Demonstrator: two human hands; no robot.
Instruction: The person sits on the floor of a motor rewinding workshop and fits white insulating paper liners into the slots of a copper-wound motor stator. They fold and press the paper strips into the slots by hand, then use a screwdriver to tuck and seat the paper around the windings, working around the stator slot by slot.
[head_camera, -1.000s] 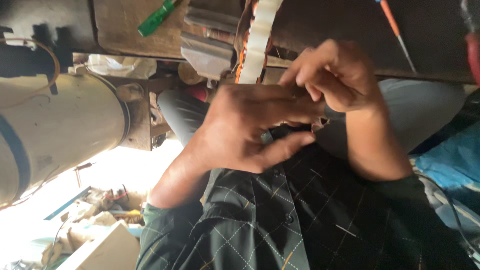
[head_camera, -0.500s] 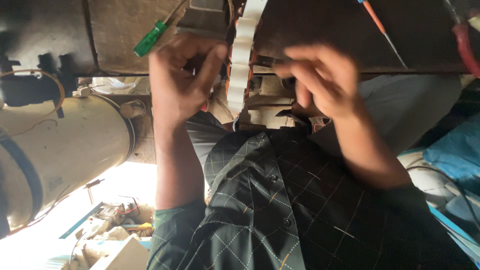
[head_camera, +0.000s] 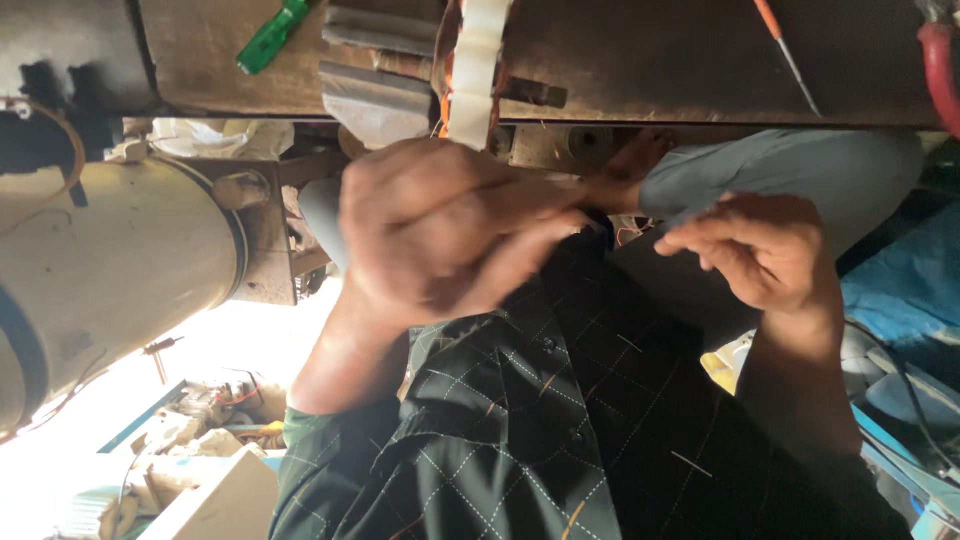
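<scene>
My left hand (head_camera: 440, 235) is in front of my chest, blurred by motion, its fingers curled together and pointing right. My right hand (head_camera: 765, 250) is apart from it to the right, over my grey trouser leg (head_camera: 790, 165), thumb and fingertips pinched. I cannot tell whether a fine wire lies between them. Thin copper strands (head_camera: 630, 232) show near my dark checked shirt (head_camera: 560, 420). Above both hands a white toothed part with orange windings (head_camera: 476, 70) rests on a brown wooden board (head_camera: 650, 60).
A large cream cylinder (head_camera: 110, 270) fills the left. On the board lie a green-handled tool (head_camera: 270, 35), grey metal blocks (head_camera: 375, 95), an orange-handled screwdriver (head_camera: 785, 45) and a red piece (head_camera: 937, 60). Blue cloth (head_camera: 905, 285) is at right, clutter (head_camera: 200, 440) at lower left.
My left hand has come down from the board to in front of my chest. My right hand has moved right and lower, away from the windings.
</scene>
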